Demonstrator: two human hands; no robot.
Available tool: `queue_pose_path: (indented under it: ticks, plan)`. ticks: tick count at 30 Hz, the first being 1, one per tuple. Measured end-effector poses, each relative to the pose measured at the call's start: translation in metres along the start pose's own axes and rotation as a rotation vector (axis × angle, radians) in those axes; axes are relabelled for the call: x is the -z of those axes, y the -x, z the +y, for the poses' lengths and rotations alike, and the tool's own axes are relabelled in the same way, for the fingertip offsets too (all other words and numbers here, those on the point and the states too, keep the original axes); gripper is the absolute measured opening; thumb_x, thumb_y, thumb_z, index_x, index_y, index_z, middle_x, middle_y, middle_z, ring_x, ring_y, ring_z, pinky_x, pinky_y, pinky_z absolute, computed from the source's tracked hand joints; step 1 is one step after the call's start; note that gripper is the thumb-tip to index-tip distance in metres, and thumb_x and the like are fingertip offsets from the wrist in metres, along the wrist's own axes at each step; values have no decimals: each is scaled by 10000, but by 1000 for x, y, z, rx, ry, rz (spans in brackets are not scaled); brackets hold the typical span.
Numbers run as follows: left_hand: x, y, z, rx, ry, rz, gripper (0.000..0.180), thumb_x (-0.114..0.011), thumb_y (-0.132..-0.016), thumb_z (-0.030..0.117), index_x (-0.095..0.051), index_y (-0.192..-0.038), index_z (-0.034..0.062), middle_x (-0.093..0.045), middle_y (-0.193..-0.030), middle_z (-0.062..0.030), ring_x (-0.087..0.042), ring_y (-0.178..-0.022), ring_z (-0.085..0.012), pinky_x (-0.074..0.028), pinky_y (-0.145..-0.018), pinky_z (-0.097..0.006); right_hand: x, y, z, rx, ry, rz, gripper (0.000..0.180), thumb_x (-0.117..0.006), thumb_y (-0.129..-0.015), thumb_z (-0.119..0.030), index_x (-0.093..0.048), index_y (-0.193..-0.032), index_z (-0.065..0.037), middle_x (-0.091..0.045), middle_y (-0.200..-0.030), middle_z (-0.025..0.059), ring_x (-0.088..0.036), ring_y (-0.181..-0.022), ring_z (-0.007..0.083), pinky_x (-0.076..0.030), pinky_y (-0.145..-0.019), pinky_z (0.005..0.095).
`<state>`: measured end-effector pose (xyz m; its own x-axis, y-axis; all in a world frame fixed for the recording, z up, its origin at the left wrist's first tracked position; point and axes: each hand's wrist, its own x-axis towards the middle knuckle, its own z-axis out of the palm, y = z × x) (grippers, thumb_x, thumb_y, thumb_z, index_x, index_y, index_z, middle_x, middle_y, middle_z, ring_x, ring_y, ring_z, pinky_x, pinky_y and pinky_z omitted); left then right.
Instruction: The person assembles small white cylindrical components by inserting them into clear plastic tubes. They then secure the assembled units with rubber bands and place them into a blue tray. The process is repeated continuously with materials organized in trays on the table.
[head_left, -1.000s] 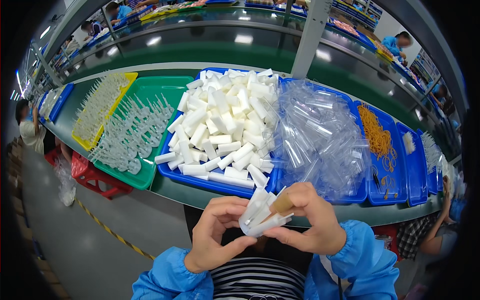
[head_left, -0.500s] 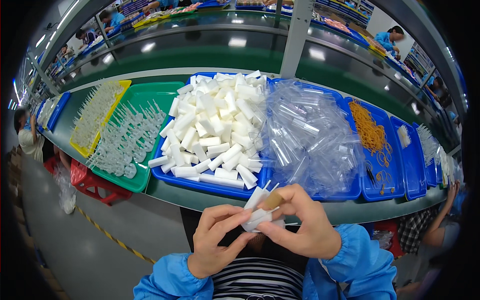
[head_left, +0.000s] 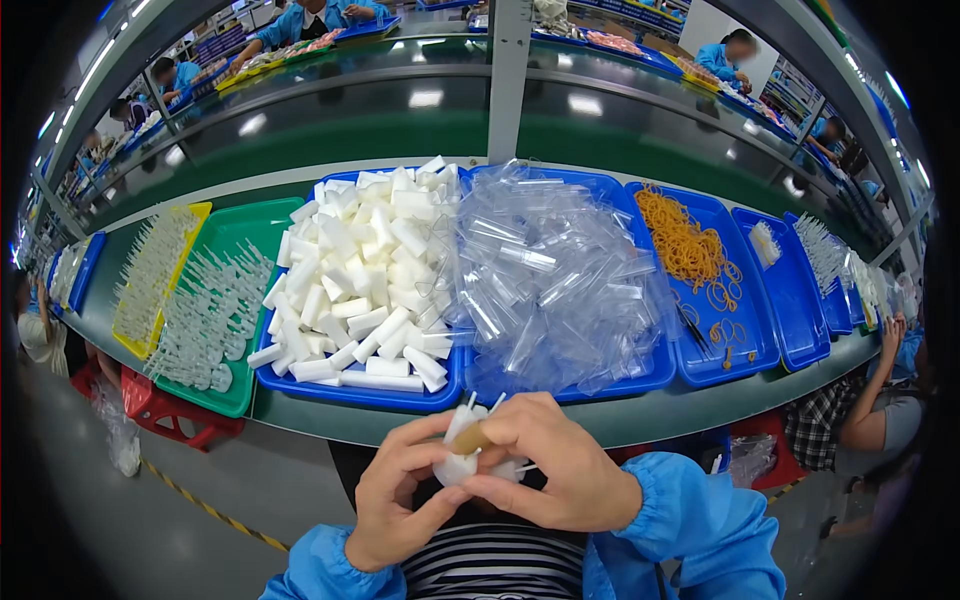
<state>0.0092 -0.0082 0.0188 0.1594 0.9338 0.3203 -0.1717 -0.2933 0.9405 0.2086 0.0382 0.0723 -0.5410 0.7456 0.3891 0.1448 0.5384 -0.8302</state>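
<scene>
Just off the table's near edge, both hands hold a bundle of white foam pieces [head_left: 456, 470] with thin white sticks poking out. My left hand [head_left: 395, 490] is closed round its left side, thumb and fingers pressing on it. From the right, my right hand [head_left: 560, 465] pinches the same bundle, with a tan cover on one finger. The fingers hide much of the bundle. Ahead of my hands, a blue tray [head_left: 360, 393] is heaped with white foam cylinders [head_left: 375, 265], and beside it lies a pile of clear plastic sleeves [head_left: 560, 275].
To the left are a green tray [head_left: 285, 225] and a yellow tray [head_left: 203, 212], both with translucent stemmed parts. Orange rubber bands [head_left: 685, 240] and dark tweezers [head_left: 692, 328] lie in a blue tray on the right. A metal post [head_left: 507, 90] rises behind. Co-workers sit around; red stools [head_left: 175, 405] stand below.
The view has shifted, so trays and hands appear farther left. My fingers have drawn closer together round the foam bundle, which both hands still hold.
</scene>
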Motion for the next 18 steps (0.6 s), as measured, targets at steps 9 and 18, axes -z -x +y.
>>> queue_pose_path:
  ticks: [9, 18]
  plan:
    - [-19, -6, 1, 182, 241, 7, 326, -684, -886, -71, -595, -1199, -66, -500, -1372, -229, -586, -1211, -287, -535, -994, -407, 91, 4, 15, 70, 802, 196, 373, -719, -749, 14, -695, -1111, -78, -650, -1032, 47, -572, -911, 248, -411, -777, 387]
    - [-54, -27, -16, 260, 323, -65, 315, -657, -891, -101, -591, -1197, -66, -489, -1369, -205, -556, -1248, -277, -510, -1060, -427, 104, -1, 47, 59, 781, 132, 342, -765, -730, -33, -669, -1052, -92, -639, -1034, 40, -573, -919, 254, -411, -781, 373]
